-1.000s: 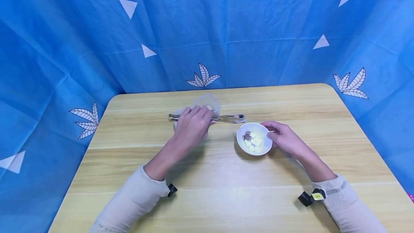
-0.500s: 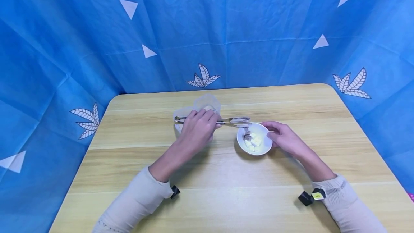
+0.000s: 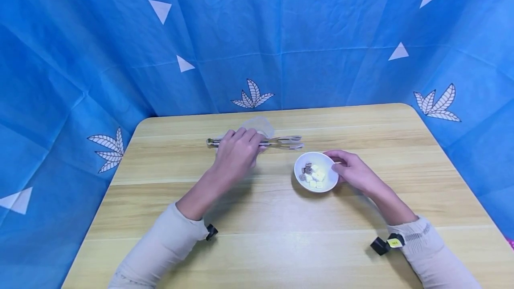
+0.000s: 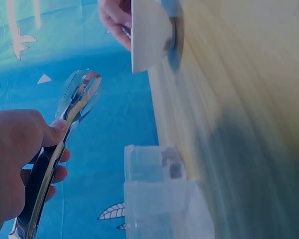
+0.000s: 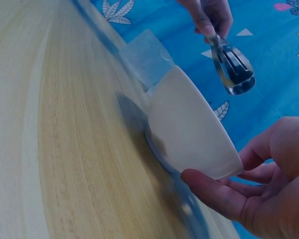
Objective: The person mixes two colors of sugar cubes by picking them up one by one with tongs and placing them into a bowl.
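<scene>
My left hand (image 3: pixel 238 151) grips a pair of metal tongs (image 4: pixel 39 186) by the middle, fingers wrapped around the arms. Their slotted ends (image 3: pixel 290 139) point right, a little apart, behind the left side of a white bowl (image 3: pixel 328 174). Inside the bowl lie several white cubes (image 3: pixel 316 184) and a few brown cubes (image 3: pixel 308 170) toward its left. My right hand (image 3: pixel 353 172) holds the bowl at its right side, thumb and fingers on the wall near the rim. Under the left hand, partly hidden, stand clear plastic containers (image 4: pixel 154 204), one with brown pieces (image 4: pixel 174 167) inside.
The wooden table (image 3: pixel 281 244) stretches out on all sides of the bowl. A blue cloth (image 3: pixel 321 21) with white triangles and leaf prints hangs behind and beside it. Each wrist wears a small black device (image 3: pixel 379 246).
My left hand brought the tongs right, over the bowl's rim, then drew them back left above the containers. Another brown cube now shows in the bowl. The right hand and bowl stayed put.
</scene>
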Action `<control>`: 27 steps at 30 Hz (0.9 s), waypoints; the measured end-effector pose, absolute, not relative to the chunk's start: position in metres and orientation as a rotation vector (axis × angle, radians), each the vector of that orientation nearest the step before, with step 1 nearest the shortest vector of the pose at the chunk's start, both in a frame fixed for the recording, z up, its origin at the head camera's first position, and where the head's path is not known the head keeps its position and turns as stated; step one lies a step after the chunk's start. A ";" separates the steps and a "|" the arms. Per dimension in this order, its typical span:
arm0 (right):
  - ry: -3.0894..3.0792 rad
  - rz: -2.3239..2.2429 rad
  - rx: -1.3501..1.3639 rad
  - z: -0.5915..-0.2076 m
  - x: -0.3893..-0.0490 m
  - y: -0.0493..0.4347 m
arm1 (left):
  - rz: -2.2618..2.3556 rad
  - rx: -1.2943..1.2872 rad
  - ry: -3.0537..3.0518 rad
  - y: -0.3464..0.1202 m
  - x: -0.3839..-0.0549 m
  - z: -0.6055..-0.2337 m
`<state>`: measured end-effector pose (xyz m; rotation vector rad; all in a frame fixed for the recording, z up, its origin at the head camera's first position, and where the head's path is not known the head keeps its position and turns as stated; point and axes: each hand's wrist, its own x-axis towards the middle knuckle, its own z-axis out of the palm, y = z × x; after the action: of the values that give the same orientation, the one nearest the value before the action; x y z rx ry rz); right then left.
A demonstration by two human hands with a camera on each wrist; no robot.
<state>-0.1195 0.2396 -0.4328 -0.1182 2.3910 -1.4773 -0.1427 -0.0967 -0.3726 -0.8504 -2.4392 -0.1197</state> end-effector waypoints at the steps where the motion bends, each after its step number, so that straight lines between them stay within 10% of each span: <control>1: 2.392 -1.477 -0.117 -0.433 -0.119 0.240 | -0.121 -0.846 -2.433 -0.099 -0.144 -0.372; 27: 2.405 -1.471 -0.114 -0.429 -0.117 0.238 | -0.056 -0.693 -2.564 -0.137 -0.178 -0.359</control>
<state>-0.1171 0.2381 -0.4290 -0.1143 2.4055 -1.4708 -0.1780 -0.1374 -0.3587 -0.6932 -2.5637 -0.0556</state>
